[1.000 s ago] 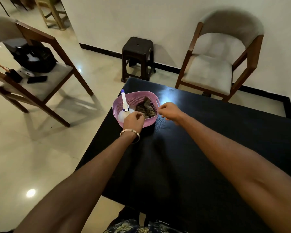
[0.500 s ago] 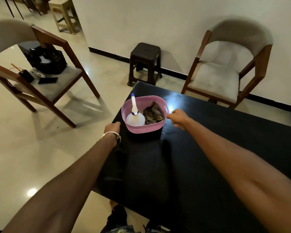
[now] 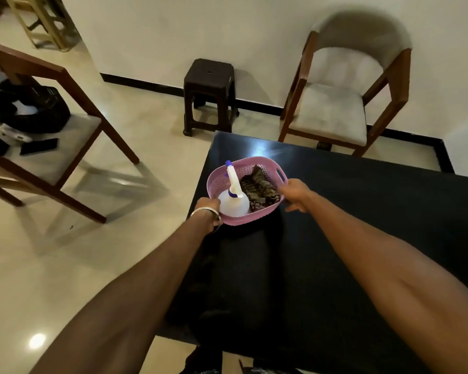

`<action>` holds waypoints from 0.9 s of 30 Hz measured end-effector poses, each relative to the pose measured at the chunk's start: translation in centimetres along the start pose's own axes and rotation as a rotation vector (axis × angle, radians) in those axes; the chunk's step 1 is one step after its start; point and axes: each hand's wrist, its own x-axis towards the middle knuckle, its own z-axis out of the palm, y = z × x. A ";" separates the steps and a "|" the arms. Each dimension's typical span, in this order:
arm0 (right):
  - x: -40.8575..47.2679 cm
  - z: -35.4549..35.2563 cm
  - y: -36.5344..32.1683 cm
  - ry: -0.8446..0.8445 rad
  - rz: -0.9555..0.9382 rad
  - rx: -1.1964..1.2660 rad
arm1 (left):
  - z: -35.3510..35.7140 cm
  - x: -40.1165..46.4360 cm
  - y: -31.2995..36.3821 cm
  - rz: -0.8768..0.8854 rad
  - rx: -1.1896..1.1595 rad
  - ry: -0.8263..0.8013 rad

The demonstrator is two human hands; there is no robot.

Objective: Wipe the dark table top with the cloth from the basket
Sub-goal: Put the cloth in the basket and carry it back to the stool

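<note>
A pink plastic basket (image 3: 219,182) is at the far left corner of the dark table top (image 3: 362,225) and looks tilted toward me. Inside it lies a crumpled brown striped cloth (image 3: 257,184) beside a white spray bottle (image 3: 234,203) with a blue-tipped nozzle. My left hand (image 3: 207,209), with a bangle at the wrist, grips the basket's near left rim next to the bottle. My right hand (image 3: 296,193) holds the right rim, just below the handle slot. Neither hand touches the cloth.
A cushioned wooden chair (image 3: 333,112) stands against the wall behind the table, with a dark stool (image 3: 208,90) to its left. Another chair (image 3: 65,130) at left carries a black bag (image 3: 27,109) and a phone (image 3: 39,145). The table's left edge runs close to the basket.
My left hand went from the basket to the table's left edge and has come back to the rim. My right hand closed in on the right rim. The basket now looks tilted.
</note>
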 end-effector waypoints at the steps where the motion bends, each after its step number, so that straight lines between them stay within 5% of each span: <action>1: -0.2 0.3 0.0 0.009 0.007 0.043 | -0.1 0.3 0.1 0.003 0.036 -0.008; 13: -1.7 2.3 -0.1 0.036 0.021 0.250 | -2.3 2.2 0.9 0.100 0.250 0.037; 27: -2.8 9.0 -8.6 0.024 -0.035 0.300 | -12.8 5.2 7.1 0.149 0.232 -0.030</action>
